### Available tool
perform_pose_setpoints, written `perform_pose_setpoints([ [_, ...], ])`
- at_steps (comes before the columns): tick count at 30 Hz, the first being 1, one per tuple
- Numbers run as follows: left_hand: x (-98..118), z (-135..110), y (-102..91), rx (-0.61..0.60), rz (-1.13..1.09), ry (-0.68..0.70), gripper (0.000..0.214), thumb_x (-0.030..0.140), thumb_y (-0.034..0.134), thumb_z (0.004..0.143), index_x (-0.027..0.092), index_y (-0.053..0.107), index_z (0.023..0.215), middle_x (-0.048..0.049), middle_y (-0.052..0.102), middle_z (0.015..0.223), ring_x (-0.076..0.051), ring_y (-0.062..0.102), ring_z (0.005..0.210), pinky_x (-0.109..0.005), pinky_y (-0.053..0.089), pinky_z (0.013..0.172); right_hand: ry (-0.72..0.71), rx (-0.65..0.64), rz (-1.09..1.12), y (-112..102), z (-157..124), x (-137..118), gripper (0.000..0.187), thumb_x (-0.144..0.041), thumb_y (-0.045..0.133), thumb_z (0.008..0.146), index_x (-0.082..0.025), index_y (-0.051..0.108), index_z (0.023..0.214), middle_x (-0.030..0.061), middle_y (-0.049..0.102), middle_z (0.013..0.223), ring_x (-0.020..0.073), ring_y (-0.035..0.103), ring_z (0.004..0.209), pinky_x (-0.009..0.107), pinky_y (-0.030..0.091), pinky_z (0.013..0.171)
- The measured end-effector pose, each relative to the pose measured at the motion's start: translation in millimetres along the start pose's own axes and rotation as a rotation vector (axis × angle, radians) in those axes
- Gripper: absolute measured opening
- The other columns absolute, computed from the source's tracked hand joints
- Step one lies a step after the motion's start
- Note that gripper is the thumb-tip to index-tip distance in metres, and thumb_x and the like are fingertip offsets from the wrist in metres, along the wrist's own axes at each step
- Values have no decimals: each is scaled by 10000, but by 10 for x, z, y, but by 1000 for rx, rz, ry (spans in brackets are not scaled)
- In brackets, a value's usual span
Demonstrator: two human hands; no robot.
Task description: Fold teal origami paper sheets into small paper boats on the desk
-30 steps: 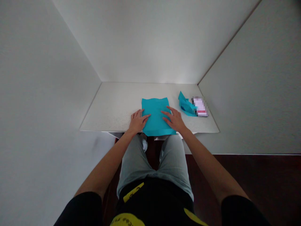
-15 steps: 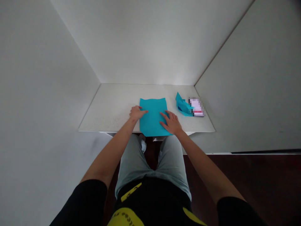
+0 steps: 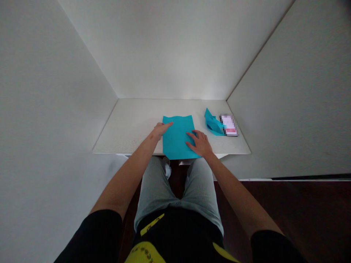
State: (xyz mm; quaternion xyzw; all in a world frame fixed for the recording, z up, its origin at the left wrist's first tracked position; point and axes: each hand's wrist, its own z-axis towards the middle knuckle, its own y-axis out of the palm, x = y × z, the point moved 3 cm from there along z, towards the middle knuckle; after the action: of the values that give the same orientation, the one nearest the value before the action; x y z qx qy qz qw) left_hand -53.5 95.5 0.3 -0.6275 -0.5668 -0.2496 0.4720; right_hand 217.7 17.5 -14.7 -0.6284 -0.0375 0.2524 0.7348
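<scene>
See a plain turquoise sheet (image 3: 178, 140) laid flat on the white bench (image 3: 131, 124), directly in front of the body, reaching past the bench's front edge above the knees. Note an even colour, a roughly rectangular outline, a slightly wavy far edge and a slanted near left corner.

Find the right hand (image 3: 202, 145) over the sheet's right margin, fingers released and spread, thumb and forefinger resting on the turquoise surface, the others bent beside the edge. Find the left hand (image 3: 159, 129) at the opposite edge, a little farther up, thumb stretched across the surface, other fingers mostly hidden; may be gripping the edge from below, but cannot tell from this angle.

Spot a crumpled turquoise piece (image 3: 214, 125) on the bench to the right, apart from the sheet, with a raised pointed fold and darker creases. Just beside it, see a phone-shaped device (image 3: 229, 124), pixelated into pale blocks with a pinkish band low down, impossible to read.

Make out yellow prints (image 3: 146, 252) on a black shirt (image 3: 186, 237), bearing dark lettering too blurred to read. Notice also pale trousers (image 3: 154, 186) and a dark reddish floor (image 3: 296, 204).
</scene>
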Motion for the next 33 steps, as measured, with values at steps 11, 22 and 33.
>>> perform_pose_setpoints([
  [11, 21, 15, -78, 57, -78, -71, 911, 444, 964, 751, 95, 524, 1468, -290, 662, 1439, -380, 689, 1295, -428, 604, 931, 13, 28, 30, 20, 2, 19, 602, -600, 544, 1066, -269, 606, 1566, 167, 549, 1571, 382, 497, 1442, 548, 429, 1202],
  [22, -201, 37, -215, -339, 24, 438, 540, 308, 891, 676, 150, 760, 1175, -112, 817, 1189, -311, 759, 1084, -493, 618, 1012, 58, 139, 113, 52, 6, 110, 821, -690, 623, 996, -223, 457, 1650, 216, 492, 1595, 421, 477, 1466, 600, 409, 1225],
  [33, -254, -310, -202, -280, 501, 855, 420, 49, 558, 823, 285, 884, 944, -34, 803, 1192, -211, 741, 1122, -402, 560, 1093, 91, 413, 483, 123, 71, 458, 628, -463, 650, 955, -196, 555, 1515, 184, 615, 1416, 364, 582, 1310, 591, 471, 1164],
])
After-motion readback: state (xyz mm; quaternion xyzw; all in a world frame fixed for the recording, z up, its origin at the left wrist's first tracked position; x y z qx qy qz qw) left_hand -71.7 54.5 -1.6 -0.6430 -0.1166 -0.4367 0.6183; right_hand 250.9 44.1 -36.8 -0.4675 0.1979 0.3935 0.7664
